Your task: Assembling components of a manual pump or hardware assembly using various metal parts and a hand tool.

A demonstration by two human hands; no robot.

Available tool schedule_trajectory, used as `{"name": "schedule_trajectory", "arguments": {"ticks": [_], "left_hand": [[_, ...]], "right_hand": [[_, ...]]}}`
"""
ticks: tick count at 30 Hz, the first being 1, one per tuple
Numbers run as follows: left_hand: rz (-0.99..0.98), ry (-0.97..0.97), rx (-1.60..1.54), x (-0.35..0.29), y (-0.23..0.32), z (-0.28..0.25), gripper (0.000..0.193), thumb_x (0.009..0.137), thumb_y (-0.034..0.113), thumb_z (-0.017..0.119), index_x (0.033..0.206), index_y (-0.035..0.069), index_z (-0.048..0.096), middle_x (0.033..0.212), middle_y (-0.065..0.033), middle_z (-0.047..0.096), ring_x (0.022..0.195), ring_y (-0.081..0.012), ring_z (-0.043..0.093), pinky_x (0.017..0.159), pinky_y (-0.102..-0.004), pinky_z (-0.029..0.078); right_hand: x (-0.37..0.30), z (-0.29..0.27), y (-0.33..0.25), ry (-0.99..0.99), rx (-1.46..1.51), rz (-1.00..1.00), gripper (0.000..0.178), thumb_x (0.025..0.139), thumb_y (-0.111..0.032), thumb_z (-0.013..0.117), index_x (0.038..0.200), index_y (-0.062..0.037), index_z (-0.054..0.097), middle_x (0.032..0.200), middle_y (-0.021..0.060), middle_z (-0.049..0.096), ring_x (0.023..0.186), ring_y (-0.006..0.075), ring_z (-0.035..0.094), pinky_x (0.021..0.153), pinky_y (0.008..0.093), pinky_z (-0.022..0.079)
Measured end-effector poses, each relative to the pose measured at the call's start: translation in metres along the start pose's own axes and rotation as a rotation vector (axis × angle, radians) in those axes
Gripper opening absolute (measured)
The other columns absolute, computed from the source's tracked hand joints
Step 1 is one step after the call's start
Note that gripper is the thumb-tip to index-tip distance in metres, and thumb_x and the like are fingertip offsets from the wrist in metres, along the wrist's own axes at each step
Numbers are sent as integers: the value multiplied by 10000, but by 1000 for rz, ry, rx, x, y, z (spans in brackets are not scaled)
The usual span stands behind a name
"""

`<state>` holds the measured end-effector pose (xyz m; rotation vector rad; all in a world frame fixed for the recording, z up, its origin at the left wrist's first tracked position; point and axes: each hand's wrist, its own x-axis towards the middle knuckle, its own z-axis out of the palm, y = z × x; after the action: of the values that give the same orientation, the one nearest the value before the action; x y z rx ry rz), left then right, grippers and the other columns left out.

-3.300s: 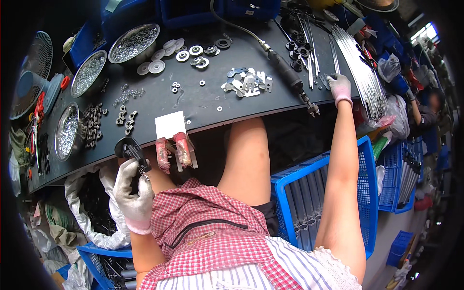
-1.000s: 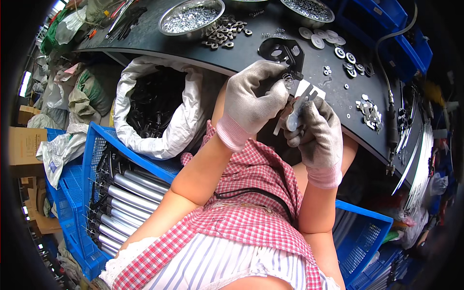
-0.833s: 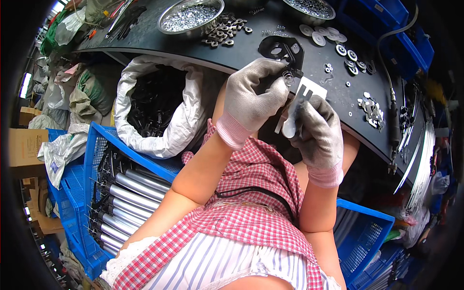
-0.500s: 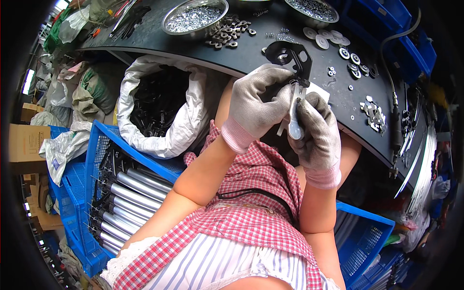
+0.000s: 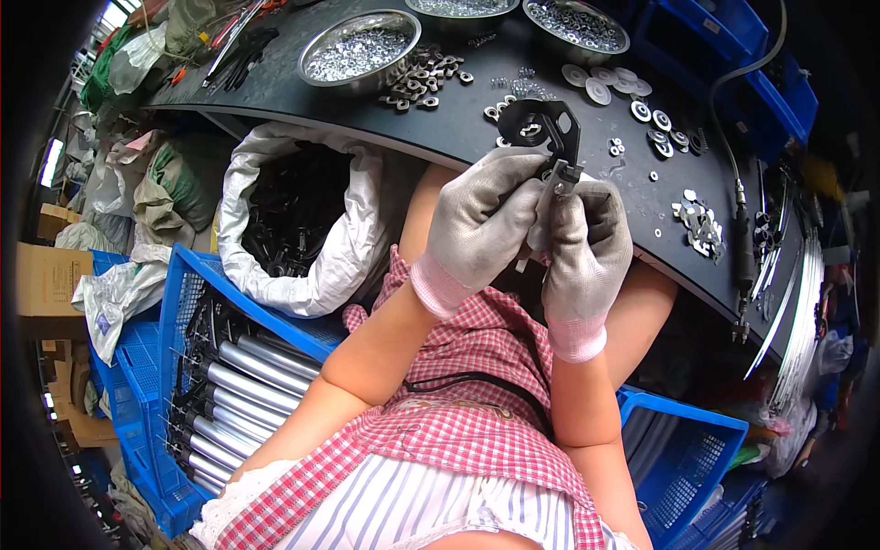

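Both of my hands wear pale knit gloves with pink cuffs, and they meet over my lap at the table's front edge. My left hand [image 5: 481, 225] is closed, thumb and fingers pinching a black metal bracket [image 5: 570, 137] with a round coiled part at its top left. A narrow grey lever [image 5: 544, 213] hangs below the bracket between the two hands, partly hidden by fingers. My right hand [image 5: 587, 257] is closed too, its thumb and fingertips pressed on the lever's upper end just under the bracket.
On the dark table [image 5: 440, 128] stand metal bowls of small parts [image 5: 362, 57], with loose nuts [image 5: 423, 78], washers [image 5: 598, 90] and small plates [image 5: 701, 225]. A white sack [image 5: 357, 247] of black parts and a blue crate [image 5: 174, 321] of silver tubes [image 5: 252, 390] flank my left. An air tool [image 5: 744, 257] hangs right.
My right hand has shifted up along the lever, its fingers now near the bracket. The lever's pale rounded end, plainly visible before, is now mostly covered. My left hand keeps its grip.
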<state>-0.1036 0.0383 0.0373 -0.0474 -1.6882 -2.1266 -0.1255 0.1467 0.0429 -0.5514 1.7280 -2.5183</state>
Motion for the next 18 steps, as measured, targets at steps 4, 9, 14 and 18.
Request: {"name": "schedule_trajectory", "arguments": {"ticks": [4, 9, 14, 18], "left_hand": [[34, -158, 5, -6, 3, -9, 402, 804, 74, 647, 1161, -81, 543, 1112, -158, 567, 965, -204, 596, 838, -294, 476], [227, -314, 563, -25, 3, -50, 675, 793, 347, 722, 1274, -37, 443, 1275, -247, 458, 1167, -357, 508, 976, -387, 415], [98, -116, 687, -65, -5, -95, 728, 818, 482, 674, 1282, -21, 426, 1174, -155, 497, 940, -201, 547, 790, -318, 477], [-33, -27, 534, -71, -24, -114, 710, 837, 439, 671, 1293, -8, 360, 1242, -172, 465, 1089, -241, 513, 896, -365, 451]], "right_hand": [[-5, 3, 4, 60, -11, -63, 219, 927, -210, 609, 920, -6, 528, 702, 16, 583, 582, 53, 537, 519, 193, 435], [1, -4, -5, -266, -101, 271, 180, 906, -155, 615, 915, 14, 554, 802, 53, 630, 674, 78, 581, 620, 230, 483], [89, -16, 19, -524, -706, 283, 202, 845, -172, 646, 929, 11, 666, 807, 74, 691, 703, 86, 612, 657, 254, 497], [178, 7, 68, -481, -1215, -274, 257, 806, -264, 660, 928, -40, 694, 970, 140, 645, 923, 279, 616, 840, 379, 480]]}}
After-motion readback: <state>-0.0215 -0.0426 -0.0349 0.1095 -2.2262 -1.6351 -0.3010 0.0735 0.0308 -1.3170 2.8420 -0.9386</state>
